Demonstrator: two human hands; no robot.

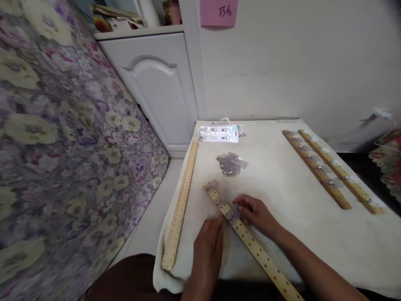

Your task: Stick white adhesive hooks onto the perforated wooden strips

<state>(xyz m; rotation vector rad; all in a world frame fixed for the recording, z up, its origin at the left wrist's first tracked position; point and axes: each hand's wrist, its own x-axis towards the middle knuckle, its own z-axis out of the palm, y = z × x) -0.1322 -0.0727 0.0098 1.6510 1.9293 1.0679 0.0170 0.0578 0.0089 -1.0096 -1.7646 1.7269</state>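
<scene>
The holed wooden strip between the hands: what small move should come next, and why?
Probably the right hand should press the small shiny piece beside its fingers, while the left hand steadies the wooden strip. Both hands are close to that piece, and whether it is firmly seated cannot be told. Similar pieces sit farther up the strip.

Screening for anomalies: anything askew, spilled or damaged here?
No spill or damage visible. Slightly askew: the perforated strip by the right hand lies diagonally, its near end running past the edge of the cloth-covered table. The small clear-plastic pieces form a jumbled heap, perhaps just loose stock.
</scene>
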